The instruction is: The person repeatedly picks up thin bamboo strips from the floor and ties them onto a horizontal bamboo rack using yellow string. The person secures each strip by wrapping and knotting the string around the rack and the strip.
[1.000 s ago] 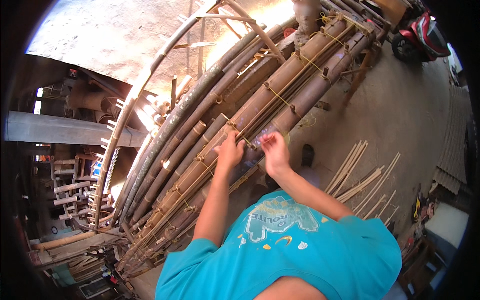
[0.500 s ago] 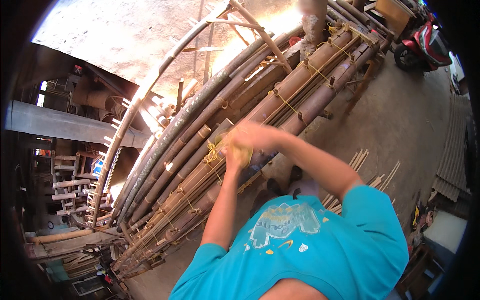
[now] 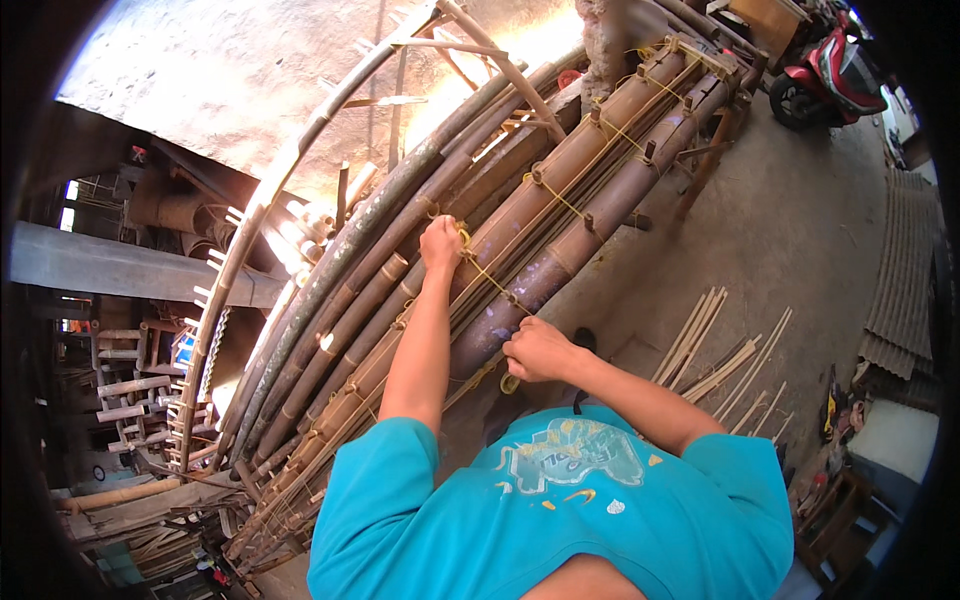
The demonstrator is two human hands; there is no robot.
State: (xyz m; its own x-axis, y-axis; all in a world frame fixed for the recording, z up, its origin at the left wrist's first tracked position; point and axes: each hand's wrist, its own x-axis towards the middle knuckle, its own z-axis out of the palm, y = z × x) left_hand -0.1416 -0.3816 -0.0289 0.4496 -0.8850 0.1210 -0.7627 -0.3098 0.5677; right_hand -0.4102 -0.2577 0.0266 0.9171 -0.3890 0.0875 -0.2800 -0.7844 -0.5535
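A yellow cord (image 3: 488, 277) stretches across two thick bamboo poles, between my two hands. My left hand (image 3: 440, 243) is closed on the cord at the far side of the upper pole (image 3: 560, 165), with a bit of yellow showing beside its fingers. On the near side, my right hand (image 3: 541, 351) is closed on the cord by the lower, darker pole (image 3: 545, 272). A yellow loop of cord (image 3: 510, 383) hangs just below my right hand. Thin bamboo strips (image 3: 585, 197) lie lengthwise between the poles, with short pegs (image 3: 650, 151) and more cord ties along them.
More bamboo poles (image 3: 392, 180) lie beyond, beside a curved pole frame with pegs (image 3: 258, 212). Loose bamboo strips (image 3: 735, 365) rest on the floor at right. A red motorcycle (image 3: 835, 75) stands at far right, corrugated sheets (image 3: 905, 285) below it. A wooden leg (image 3: 708, 165) props the poles.
My hands were together over the upper pole. They have separated: the left moved up and away, the right came down toward me, and the cord now spans between them.
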